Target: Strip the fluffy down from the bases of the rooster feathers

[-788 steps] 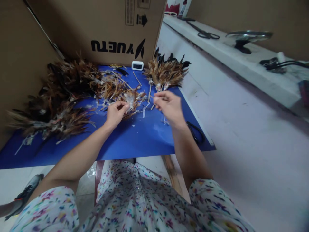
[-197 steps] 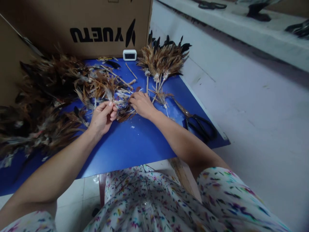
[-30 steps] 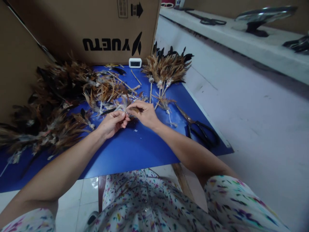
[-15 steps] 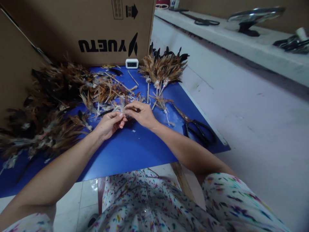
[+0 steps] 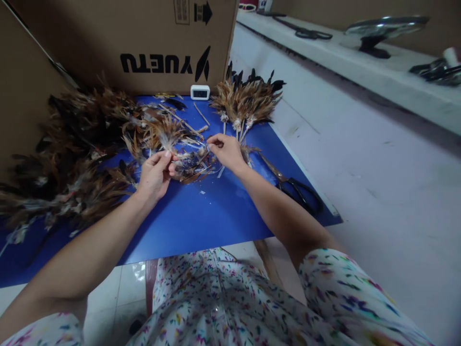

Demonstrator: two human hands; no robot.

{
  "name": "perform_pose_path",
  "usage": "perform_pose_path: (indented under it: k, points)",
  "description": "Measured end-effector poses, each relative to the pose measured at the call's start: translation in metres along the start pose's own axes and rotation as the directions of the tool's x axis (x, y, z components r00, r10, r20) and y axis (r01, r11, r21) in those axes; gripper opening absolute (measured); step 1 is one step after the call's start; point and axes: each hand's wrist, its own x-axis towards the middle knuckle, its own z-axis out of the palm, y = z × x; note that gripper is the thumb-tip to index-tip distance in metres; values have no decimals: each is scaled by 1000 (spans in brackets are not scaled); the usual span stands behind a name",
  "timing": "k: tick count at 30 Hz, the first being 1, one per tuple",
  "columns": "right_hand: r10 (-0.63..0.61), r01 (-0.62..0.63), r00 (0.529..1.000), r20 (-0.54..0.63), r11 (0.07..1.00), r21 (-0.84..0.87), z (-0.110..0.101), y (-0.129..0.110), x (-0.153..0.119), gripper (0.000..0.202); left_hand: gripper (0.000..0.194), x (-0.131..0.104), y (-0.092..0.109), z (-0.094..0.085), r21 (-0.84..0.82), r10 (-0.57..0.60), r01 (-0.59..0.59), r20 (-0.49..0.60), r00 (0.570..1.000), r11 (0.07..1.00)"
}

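While pinching a feather tuft (image 5: 167, 138) in the left hand (image 5: 153, 177) above the counter (image 5: 187, 226), cannot tell of anything held in the right hand (image 5: 229, 154); can see stemmed feather bundles (image 5: 247, 100) gathered at back right, and ungathered loose feathers (image 5: 148, 133) farther left

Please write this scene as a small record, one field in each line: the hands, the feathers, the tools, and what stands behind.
Left hand: pinches a tuft of feathers
Right hand: fingertips close together near loose scraps; anything held is unclear
Feather pile: brown and dark, on the left
Feather bundles on sticks: far right corner
Scissors: black handles, on the right
Surface: blue
Behind: white digital display, cardboard box
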Motion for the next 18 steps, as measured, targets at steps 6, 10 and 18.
perform_pose_path:
  k: [6, 10, 18]
  points:
    - [29, 28, 985, 170, 945, -326, 17, -8, 33, 22, 16, 1, -2, 0, 33, 24, -22, -36, 999, 999]
    - [74, 61, 968, 240, 858, -509, 27, -15, 48, 27, 17, 1, -2, -1, 39, 23, -21, -44, 999, 999]
    - [103, 87, 954, 280, 801, -593, 39, -17, 63, 28, 19, 4, -4, -3, 35, 78, -76, -58, 995, 997]
